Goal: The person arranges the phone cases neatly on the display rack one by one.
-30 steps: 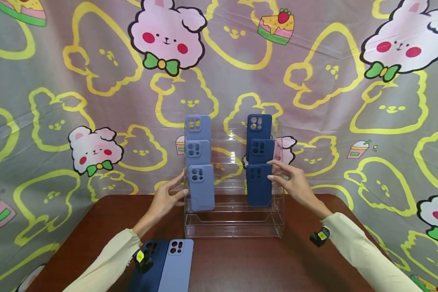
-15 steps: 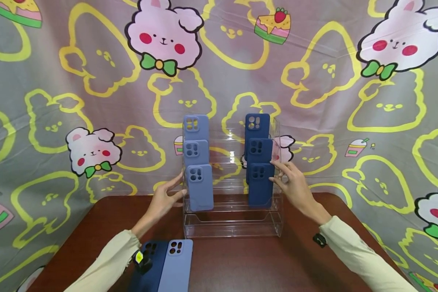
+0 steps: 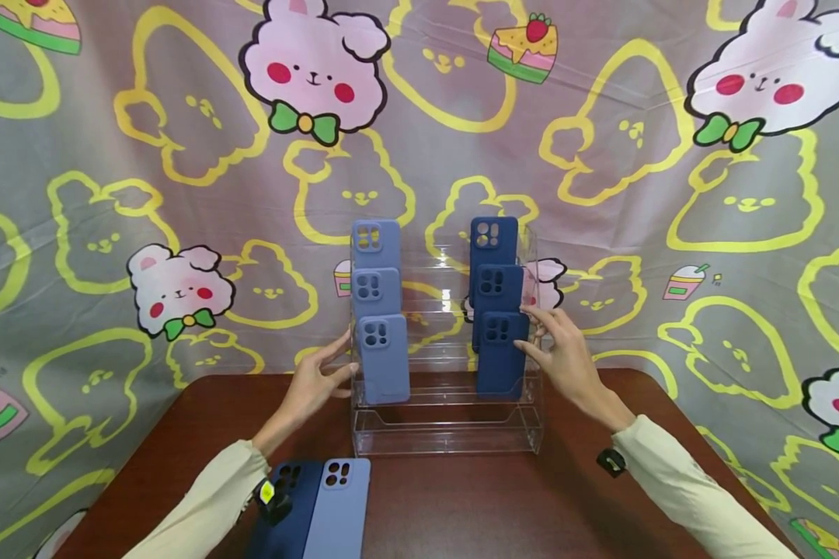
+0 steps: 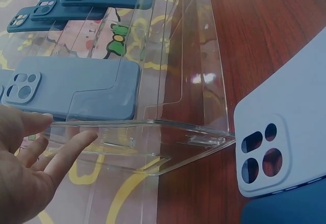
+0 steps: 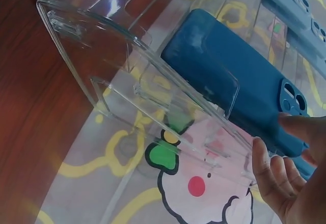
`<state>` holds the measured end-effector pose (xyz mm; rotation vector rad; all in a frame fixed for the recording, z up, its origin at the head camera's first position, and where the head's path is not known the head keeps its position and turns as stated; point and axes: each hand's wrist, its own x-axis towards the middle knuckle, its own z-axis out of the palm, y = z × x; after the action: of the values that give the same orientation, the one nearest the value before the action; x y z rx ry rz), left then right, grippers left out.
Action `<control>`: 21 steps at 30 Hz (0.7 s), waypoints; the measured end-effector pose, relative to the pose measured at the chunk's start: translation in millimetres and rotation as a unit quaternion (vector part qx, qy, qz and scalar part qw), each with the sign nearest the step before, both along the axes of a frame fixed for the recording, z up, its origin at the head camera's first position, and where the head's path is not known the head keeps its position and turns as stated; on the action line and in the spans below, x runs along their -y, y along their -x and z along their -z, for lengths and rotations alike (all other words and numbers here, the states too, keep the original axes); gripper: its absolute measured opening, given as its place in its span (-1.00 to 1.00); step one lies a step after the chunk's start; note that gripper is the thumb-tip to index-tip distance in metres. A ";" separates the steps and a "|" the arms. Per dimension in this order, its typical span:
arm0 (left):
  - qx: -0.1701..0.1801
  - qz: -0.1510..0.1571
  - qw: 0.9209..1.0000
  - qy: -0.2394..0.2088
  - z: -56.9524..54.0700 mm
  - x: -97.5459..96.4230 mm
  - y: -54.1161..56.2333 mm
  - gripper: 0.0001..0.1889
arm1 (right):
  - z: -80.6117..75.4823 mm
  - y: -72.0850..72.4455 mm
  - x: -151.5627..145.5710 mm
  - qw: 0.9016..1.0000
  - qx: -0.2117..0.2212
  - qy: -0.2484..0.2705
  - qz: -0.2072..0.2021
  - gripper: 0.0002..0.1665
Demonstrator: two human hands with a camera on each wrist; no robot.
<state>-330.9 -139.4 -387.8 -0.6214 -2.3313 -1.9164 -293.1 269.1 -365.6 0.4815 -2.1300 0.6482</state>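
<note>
A clear acrylic display rack (image 3: 443, 444) stands on the table. Three dark blue phone cases go up its right side, the front one (image 3: 495, 371) lowest. My right hand (image 3: 568, 359) pinches that front case at its upper right edge; in the right wrist view a fingertip lies on its face below the camera holes. Three light blue phone cases step up the left side, with the front one (image 3: 386, 369) lowest. My left hand (image 3: 316, 386) has its fingertips against the rack's left edge, close beside this case, fingers fairly straight.
On the table (image 3: 503, 512) at the front left lie a dark blue phone case (image 3: 295, 516) and a light blue one (image 3: 339, 512), side by side. A patterned curtain (image 3: 601, 93) hangs behind the rack.
My right hand has shifted the front dark blue phone case slightly to the right on its tier. My left hand stays at the rack's edge.
</note>
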 end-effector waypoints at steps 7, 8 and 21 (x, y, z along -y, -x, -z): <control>0.001 0.001 1.000 -0.002 0.8 -0.1 -0.5 -0.32 | -0.1 -2.5 4.1 1.000 -0.021 0.016 -0.004 -0.37; 0.001 0.002 1.000 -0.001 0.8 0.2 -0.5 -0.32 | -0.1 -2.9 5.1 1.000 -0.025 0.017 -0.007 -0.40; -0.006 0.005 1.000 0.004 0.0 0.5 -0.6 -0.32 | 16.7 -11.2 41.0 0.996 -0.031 -0.019 -0.082 -0.58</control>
<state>-330.3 -140.0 -387.8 -0.6430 -2.3346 -1.9034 -281.9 228.1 -382.3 0.6950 -2.0617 0.6773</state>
